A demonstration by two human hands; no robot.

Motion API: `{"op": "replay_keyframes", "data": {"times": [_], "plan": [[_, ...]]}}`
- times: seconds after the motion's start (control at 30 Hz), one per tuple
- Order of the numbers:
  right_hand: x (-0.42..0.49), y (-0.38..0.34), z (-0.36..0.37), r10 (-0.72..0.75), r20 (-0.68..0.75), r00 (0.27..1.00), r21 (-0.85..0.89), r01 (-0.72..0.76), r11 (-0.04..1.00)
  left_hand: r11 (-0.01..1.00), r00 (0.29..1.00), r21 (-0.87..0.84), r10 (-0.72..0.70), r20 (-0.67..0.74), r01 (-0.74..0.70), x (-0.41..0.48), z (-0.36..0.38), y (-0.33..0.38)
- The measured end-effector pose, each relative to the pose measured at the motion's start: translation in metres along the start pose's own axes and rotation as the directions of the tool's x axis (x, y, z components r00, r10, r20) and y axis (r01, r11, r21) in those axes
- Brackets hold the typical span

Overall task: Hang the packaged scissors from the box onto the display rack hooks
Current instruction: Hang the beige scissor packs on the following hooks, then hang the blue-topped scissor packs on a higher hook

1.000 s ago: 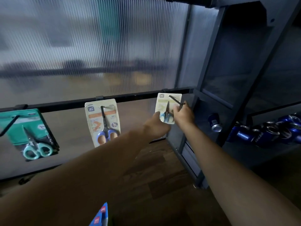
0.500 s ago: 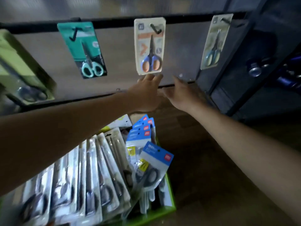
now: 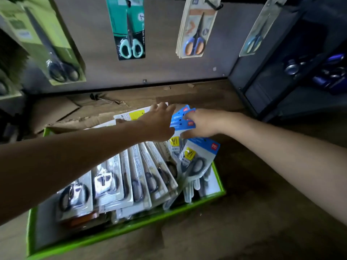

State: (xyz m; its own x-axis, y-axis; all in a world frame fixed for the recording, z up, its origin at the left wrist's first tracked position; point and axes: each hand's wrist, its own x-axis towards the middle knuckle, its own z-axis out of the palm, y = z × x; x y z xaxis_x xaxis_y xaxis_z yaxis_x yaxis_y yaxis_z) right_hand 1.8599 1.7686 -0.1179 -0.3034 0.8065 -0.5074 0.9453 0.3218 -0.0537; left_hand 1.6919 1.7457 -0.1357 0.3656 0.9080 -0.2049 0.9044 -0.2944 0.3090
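Observation:
A green box (image 3: 131, 228) on the floor holds several packaged scissors in a leaning row. My left hand (image 3: 159, 122) hovers, fingers spread, over the far end of the row. My right hand (image 3: 201, 124) rests on the tops of the blue-topped scissors packs (image 3: 181, 121), thumb below and fingers on top; a firm grip is not visible. Another blue-topped pack (image 3: 199, 158) leans at the box's right side. Above hang packs on rack hooks: a green one (image 3: 47, 40), a teal one (image 3: 128, 29), an orange-handled one (image 3: 196, 29) and a pale one (image 3: 258, 29).
A dark shelf unit (image 3: 293, 76) with blue cans stands at the right. A loose black hook (image 3: 101, 97) lies on the wooden floor behind the box, beside a cardboard flap (image 3: 54, 111).
Both hands let go of the pale pack on the right-hand hook and came down to the box. My view tipped down from the rack to the box.

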Motion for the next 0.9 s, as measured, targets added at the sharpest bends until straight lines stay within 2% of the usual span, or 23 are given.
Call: {"op": "replay_keyframes", "data": {"times": [0.07,0.1,0.17,0.23,0.3,0.37,0.47,0.57,0.67,0.77,0.9], "plan": [[-0.004,-0.006,0.002,0.009,0.149,0.989,-0.098,0.006,0.995,1.000,0.999,0.002,-0.006,0.051,0.006,-0.008,0.006,-0.001],[-0.006,-0.009,0.006,0.017,0.168,0.986,-0.146,0.008,0.989,1.000,0.997,0.002,-0.009,0.074,0.008,-0.012,0.008,-0.001],[-0.006,-0.011,0.015,0.025,0.084,0.996,-0.169,-0.010,0.986,1.000,0.993,-0.022,-0.014,0.117,0.016,-0.019,0.013,0.000],[-0.004,-0.010,0.018,0.030,-0.114,0.993,-0.014,-0.032,0.999,0.998,0.990,-0.058,-0.012,0.139,0.021,-0.022,0.017,0.000],[0.000,-0.005,0.012,0.096,-0.264,0.960,0.155,-0.056,0.986,0.996,0.989,-0.083,-0.015,0.144,0.027,-0.019,0.021,-0.003],[0.005,0.001,0.007,0.176,-0.268,0.947,0.248,-0.109,0.963,0.990,0.984,-0.125,-0.036,0.173,0.058,-0.018,0.024,-0.002],[0.010,0.006,0.015,0.246,-0.193,0.950,0.294,-0.183,0.938,0.982,0.979,-0.163,-0.058,0.193,0.090,-0.017,0.032,0.004],[0.012,0.010,0.031,0.285,-0.172,0.943,0.445,-0.184,0.876,0.951,0.979,-0.279,-0.088,0.182,0.137,-0.014,0.035,0.010],[0.012,0.014,0.038,0.333,-0.166,0.928,0.602,-0.172,0.779,0.850,0.965,-0.471,-0.146,0.219,0.236,-0.005,0.036,0.010],[0.010,0.020,0.043,0.292,-0.136,0.947,0.695,-0.119,0.710,0.689,0.944,-0.648,-0.190,0.269,0.324,0.006,0.036,0.008],[0.005,0.031,0.043,0.244,-0.145,0.959,0.732,-0.062,0.678,0.510,0.913,-0.757,-0.239,0.330,0.408,0.015,0.037,0.006]]}}
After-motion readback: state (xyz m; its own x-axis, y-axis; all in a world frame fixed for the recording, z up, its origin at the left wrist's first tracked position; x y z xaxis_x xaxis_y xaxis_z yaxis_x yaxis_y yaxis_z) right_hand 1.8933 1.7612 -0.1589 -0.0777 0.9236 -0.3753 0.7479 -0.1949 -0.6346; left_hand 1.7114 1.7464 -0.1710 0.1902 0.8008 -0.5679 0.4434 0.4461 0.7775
